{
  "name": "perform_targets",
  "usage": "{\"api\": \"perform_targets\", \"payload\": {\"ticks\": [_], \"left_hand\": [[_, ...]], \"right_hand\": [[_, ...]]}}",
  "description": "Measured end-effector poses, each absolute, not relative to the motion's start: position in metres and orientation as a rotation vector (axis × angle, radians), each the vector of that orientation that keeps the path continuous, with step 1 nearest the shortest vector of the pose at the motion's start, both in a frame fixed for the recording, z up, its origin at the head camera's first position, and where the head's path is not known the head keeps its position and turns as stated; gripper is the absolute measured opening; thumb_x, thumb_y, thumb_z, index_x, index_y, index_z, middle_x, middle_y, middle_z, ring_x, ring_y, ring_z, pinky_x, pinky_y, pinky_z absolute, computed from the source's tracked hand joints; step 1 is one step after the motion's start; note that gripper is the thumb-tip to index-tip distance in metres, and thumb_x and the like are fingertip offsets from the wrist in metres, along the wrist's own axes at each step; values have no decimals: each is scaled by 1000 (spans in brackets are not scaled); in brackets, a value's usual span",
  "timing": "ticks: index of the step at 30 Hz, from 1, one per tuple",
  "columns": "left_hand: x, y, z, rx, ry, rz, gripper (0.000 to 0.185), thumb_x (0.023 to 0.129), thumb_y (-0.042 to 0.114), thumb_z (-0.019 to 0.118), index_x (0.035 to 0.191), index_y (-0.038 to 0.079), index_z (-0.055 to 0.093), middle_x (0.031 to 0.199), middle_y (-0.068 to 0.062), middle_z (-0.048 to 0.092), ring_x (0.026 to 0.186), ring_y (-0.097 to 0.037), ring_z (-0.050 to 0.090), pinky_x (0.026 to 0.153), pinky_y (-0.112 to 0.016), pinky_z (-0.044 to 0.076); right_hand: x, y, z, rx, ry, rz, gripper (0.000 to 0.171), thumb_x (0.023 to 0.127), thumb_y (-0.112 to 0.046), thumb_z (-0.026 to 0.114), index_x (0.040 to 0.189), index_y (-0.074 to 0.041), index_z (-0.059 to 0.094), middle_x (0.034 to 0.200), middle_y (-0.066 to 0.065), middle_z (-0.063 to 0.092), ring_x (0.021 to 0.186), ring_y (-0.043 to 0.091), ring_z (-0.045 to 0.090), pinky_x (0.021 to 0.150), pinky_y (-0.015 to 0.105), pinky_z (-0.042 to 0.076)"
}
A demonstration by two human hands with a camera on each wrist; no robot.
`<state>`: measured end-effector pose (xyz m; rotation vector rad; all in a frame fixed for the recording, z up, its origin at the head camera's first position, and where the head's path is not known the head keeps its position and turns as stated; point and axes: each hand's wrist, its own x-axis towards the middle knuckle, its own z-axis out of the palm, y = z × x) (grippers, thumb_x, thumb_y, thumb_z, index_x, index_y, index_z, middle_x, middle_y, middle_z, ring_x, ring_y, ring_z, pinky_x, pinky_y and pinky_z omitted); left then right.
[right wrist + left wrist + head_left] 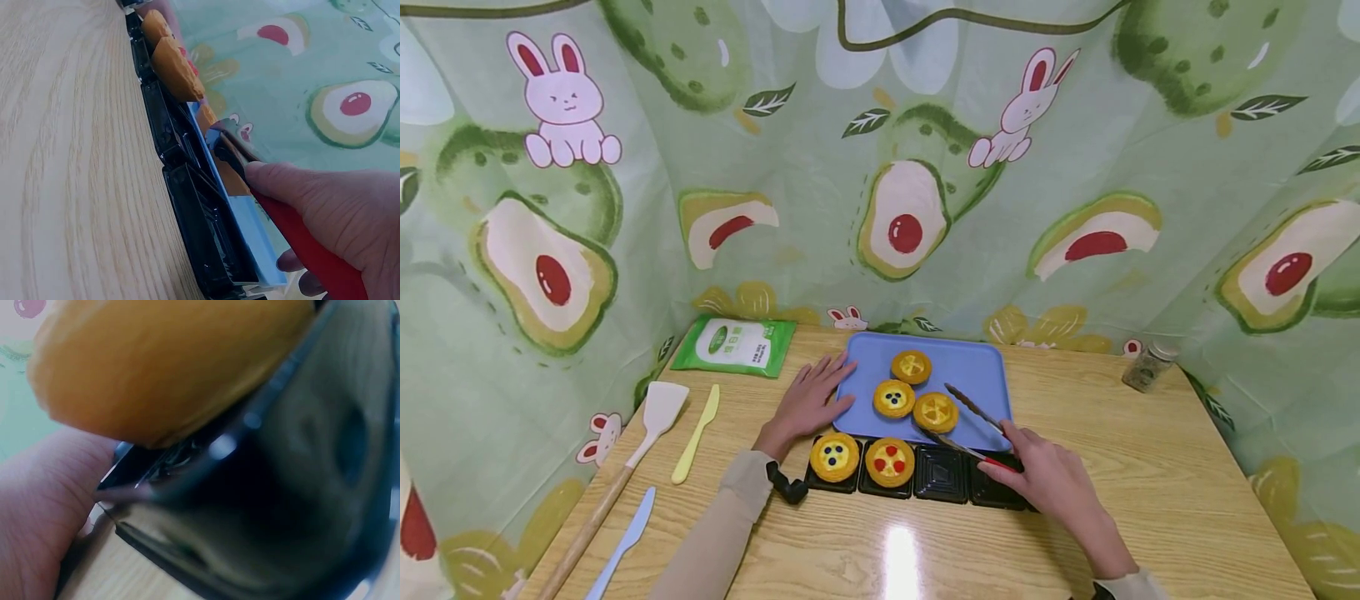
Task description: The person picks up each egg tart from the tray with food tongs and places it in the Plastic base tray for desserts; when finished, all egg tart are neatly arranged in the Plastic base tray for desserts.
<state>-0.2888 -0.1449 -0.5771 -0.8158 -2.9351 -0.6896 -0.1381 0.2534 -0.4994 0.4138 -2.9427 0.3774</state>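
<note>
My right hand (1056, 475) grips red-handled tongs (977, 408). Their two arms are spread, one on either side of a plain-topped egg tart (936, 413). That tart lies on a blue tray (988, 367), along with another plain tart (912, 367) and one with blueberries (893, 399). My left hand (812, 396) rests with extended fingers at the tray's left edge. In front of the tray is a row of black square cups; the left two hold a blueberry tart (834, 457) and a red-berry tart (890, 462). An empty black cup (941, 475) sits beside them, and my right hand partly covers the rightmost cup (209, 237).
On the left lie a white spatula (662, 408) with a wooden handle, a yellow knife (696, 433), a blue knife (625, 537) and a green packet (733, 346). A small glass jar (1150, 367) is at the back right. A patterned curtain (820, 167) hangs behind the table.
</note>
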Motion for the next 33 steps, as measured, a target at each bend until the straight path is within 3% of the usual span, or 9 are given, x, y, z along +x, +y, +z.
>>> {"api": "perform_targets", "payload": {"ticks": [8,13,23,33], "left_hand": [[-290,-145,-579,-815,-2922,-694,69,106,56,48,166,28,31,174,3,19,161,-31,16,127,-58,11],[-290,-145,-581,-810,-2920,-697,70,105,56,49,166,27,32,174,3,19,161,-31,16,127,-57,11],[-289,-145,-580,-805,-2932,-695,70,106,57,48,166,28,31,174,4,19,161,-30,15,127,-57,10],[-289,-145,-578,-816,-2912,-710,70,105,55,50,166,25,33,174,1,21,160,-33,17,127,-59,11]], "right_hand": [[-137,250,-503,416,-2928,297,75,90,-64,73,138,-6,65,99,9,72,51,11,51,41,28,36],[-137,249,-504,399,-2953,284,77,90,-66,71,139,-7,64,97,8,71,48,8,45,40,27,34],[-138,249,-504,390,-2934,291,73,91,-63,72,135,-6,65,94,8,72,52,14,53,41,29,37],[-139,247,-507,389,-2911,229,68,89,-62,75,130,-8,67,84,4,67,48,11,46,39,28,33]]}}
